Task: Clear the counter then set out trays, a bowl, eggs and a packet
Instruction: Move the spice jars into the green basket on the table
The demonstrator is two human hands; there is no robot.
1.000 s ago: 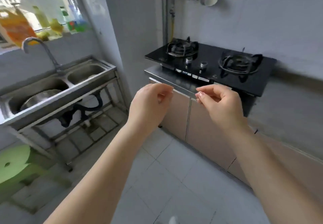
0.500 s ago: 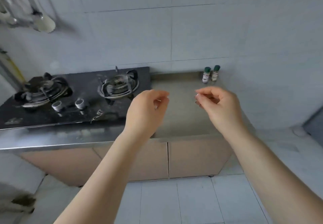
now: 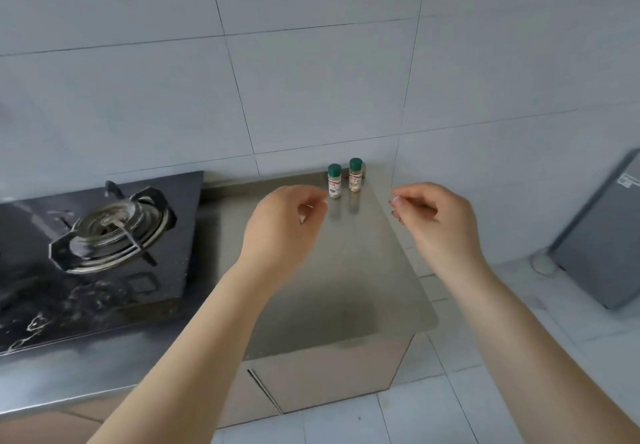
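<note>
A steel counter (image 3: 346,281) stretches ahead, right of a black gas hob. Two small spice bottles with green caps stand at its back edge by the wall: the left bottle (image 3: 334,181) and the right bottle (image 3: 355,175). My left hand (image 3: 282,227) hovers above the counter, fingers loosely curled, holding nothing, just left of and nearer than the bottles. My right hand (image 3: 436,225) hovers over the counter's right edge, fingers also loosely curled and empty. No trays, bowl, eggs or packet are in view.
The black gas hob (image 3: 104,236) with a ring burner fills the left. Tiled wall rises behind. A grey appliance (image 3: 602,236) stands on the tiled floor at the right. Cabinet doors (image 3: 311,378) sit below the counter.
The view has swung right from the sink and hob to the bare counter and come closer. Both hands stay raised, loosely curled and empty; the spice bottles now sit between them.
</note>
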